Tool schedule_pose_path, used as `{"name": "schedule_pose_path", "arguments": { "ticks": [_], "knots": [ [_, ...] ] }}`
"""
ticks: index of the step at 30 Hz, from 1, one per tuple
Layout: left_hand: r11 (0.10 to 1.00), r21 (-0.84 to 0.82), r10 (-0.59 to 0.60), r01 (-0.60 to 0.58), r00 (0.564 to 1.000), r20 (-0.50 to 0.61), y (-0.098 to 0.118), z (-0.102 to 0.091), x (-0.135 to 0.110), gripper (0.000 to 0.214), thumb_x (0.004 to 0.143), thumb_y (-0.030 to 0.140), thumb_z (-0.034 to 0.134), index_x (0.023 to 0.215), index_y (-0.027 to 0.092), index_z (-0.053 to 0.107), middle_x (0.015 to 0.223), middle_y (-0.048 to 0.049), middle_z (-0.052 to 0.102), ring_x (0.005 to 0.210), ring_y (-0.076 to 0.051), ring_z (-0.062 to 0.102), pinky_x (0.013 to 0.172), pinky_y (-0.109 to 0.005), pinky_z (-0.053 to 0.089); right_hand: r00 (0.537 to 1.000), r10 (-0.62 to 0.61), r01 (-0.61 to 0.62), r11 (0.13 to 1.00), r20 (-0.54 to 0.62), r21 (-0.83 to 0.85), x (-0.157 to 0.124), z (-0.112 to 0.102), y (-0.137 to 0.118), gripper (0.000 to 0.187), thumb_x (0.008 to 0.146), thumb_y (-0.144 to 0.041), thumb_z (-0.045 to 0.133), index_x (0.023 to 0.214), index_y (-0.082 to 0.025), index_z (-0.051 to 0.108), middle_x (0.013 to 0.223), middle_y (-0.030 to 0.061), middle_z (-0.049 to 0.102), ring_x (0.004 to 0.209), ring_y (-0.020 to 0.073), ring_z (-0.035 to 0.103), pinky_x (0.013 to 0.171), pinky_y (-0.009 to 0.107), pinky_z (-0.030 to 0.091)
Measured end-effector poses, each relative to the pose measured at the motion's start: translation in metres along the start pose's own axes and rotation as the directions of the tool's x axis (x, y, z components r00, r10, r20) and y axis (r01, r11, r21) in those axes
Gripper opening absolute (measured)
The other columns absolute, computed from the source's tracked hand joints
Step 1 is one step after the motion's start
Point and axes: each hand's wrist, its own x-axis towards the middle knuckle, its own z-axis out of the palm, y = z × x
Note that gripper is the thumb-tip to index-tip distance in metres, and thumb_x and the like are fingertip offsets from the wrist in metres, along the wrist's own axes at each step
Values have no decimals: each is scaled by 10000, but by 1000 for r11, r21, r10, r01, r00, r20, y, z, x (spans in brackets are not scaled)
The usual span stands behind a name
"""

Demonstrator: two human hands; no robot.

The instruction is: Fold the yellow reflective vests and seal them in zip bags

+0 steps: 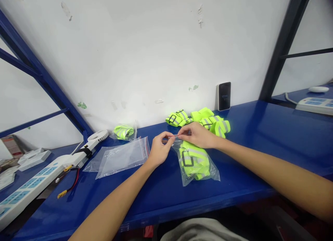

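Observation:
A clear zip bag (195, 163) lies on the blue shelf (260, 154) with a folded neon-yellow reflective vest inside. My left hand (158, 150) and my right hand (197, 134) both pinch the bag's zip strip at its far end, fingertips close together. Just behind my right hand sits a pile of folded neon-yellow vests (200, 119). A stack of empty zip bags (122, 157) lies to the left of my left hand.
One more bagged vest (124, 131) leans near the wall. A small white fan (96, 136), power strips (31, 185) and loose red and black wires (70, 183) lie at the left. A dark phone (224, 96) stands against the wall. Another power strip (316, 105) sits far right.

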Motion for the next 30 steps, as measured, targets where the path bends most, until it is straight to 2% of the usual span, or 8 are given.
{"name": "schedule_pose_path", "arguments": {
  "ticks": [9, 16, 19, 23, 30],
  "knots": [
    [1000, -8, 3, -2, 1000, 17, 1, 2, 0, 186, 827, 333, 632, 837, 148, 641, 866, -45, 669, 796, -162, 614, 697, -242, 484, 999, -26, 24, 999, -37, -32, -3, 7, 0, 157, 852, -247, 586, 792, -158, 701, 753, 42, 727, 669, 165, 632, 628, 274, 443],
    [987, 144, 62, -68, 997, 48, 1, 0, -3, 148, 861, 297, 571, 843, 160, 623, 845, -27, 648, 749, -148, 584, 659, -237, 451, 996, -81, 79, 996, -42, -50, -6, 13, -3, 128, 832, -197, 570, 778, -161, 680, 749, 37, 716, 679, 161, 625, 655, 271, 447],
    [952, 251, 163, -177, 984, 77, 6, 0, -4, 118, 872, 263, 542, 849, 173, 613, 824, -24, 635, 741, -151, 567, 659, -248, 425, 996, -74, 71, 996, -44, -60, -7, 14, -2, 116, 813, -182, 573, 753, -165, 672, 727, 26, 706, 675, 156, 619, 661, 267, 442],
    [845, 409, 318, -345, 939, 134, 13, -2, -7, 73, 875, 204, 514, 827, 183, 566, 800, -17, 595, 735, -154, 539, 692, -276, 405, 993, -109, 105, 991, -47, -78, -7, 14, -2, 82, 779, -162, 588, 747, -169, 663, 732, 17, 702, 667, 146, 606, 667, 260, 433],
    [776, 467, 370, -423, 906, 205, 13, -4, -10, 109, 918, 205, 457, 846, 191, 538, 812, -31, 568, 760, -171, 538, 711, -294, 411, 991, -126, 121, 987, -40, -110, -5, 11, -7, 55, 725, -143, 602, 687, -166, 634, 676, 3, 665, 631, 133, 568, 624, 248, 403]
  ]
}}
